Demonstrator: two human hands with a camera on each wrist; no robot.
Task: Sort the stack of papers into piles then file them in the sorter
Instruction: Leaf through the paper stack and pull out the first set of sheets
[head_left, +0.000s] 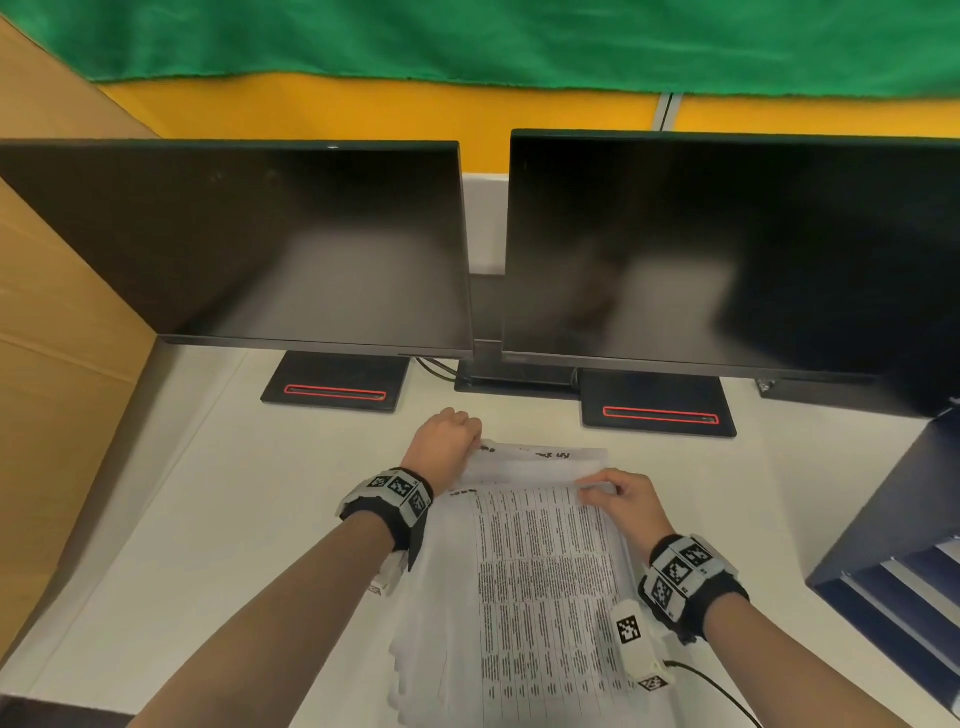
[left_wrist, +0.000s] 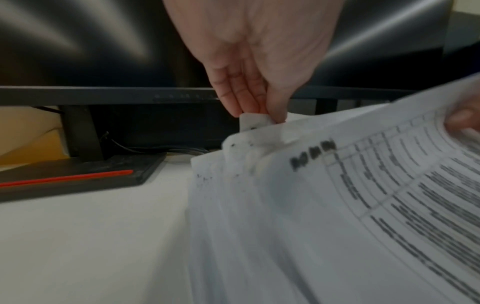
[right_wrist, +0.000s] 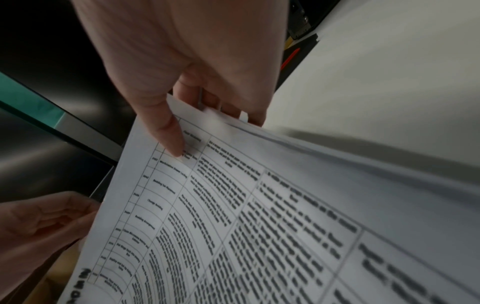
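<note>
Office workstation. Two dark monitors side by side on flat black stands, cables behind them, white desk with a yellow partition panel at the back. Printed table sheets on the desk, navy tiered paper sorter at right.

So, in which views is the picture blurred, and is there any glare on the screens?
Head view: mostly sharp; the two dark monitors show soft pale reflections, and straight edges bend toward the frame borders. Left wrist view: the papers are smeared, the left hand softer too. Right wrist view: print near the right hand is readable; farther text blurs.
</note>
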